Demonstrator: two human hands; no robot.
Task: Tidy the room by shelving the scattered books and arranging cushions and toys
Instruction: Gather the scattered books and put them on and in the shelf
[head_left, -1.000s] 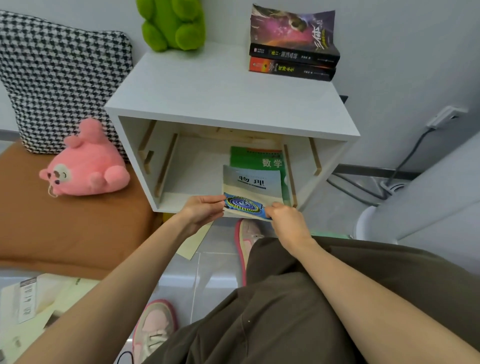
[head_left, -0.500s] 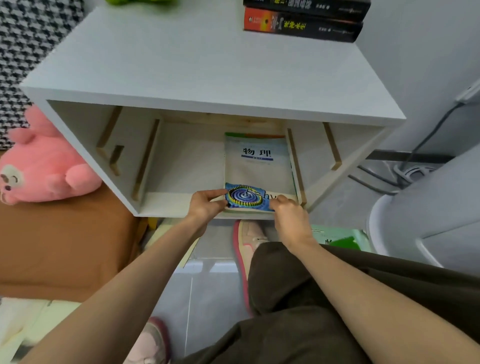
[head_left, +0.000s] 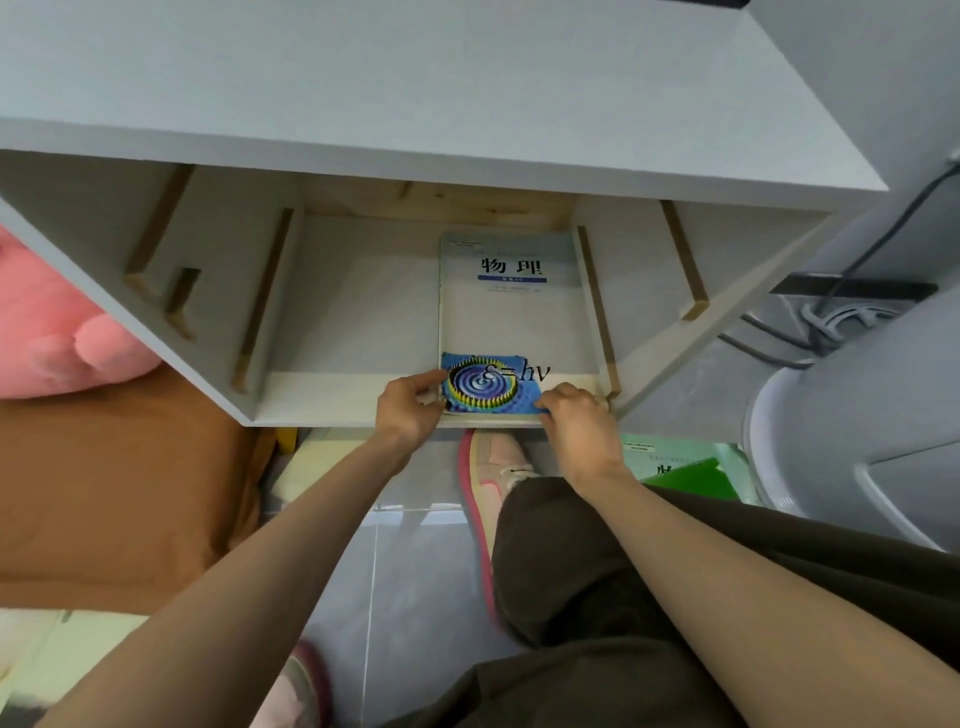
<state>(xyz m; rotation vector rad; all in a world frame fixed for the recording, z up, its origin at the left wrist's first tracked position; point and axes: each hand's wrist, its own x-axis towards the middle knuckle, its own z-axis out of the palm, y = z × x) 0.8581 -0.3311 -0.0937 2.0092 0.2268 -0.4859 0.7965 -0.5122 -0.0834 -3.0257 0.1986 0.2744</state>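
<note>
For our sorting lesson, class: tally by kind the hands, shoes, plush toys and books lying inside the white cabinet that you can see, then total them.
Hands: 2, left hand and right hand
Shoes: 2, front shoe and rear shoe
Plush toys: 1, pink plush toy
Books visible in the white cabinet: 1, physics textbook
Total: 6

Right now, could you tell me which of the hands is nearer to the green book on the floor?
Right. The right hand pinches the physics book at its right corner, close to the green book; the left hand pinches its left corner.
</note>
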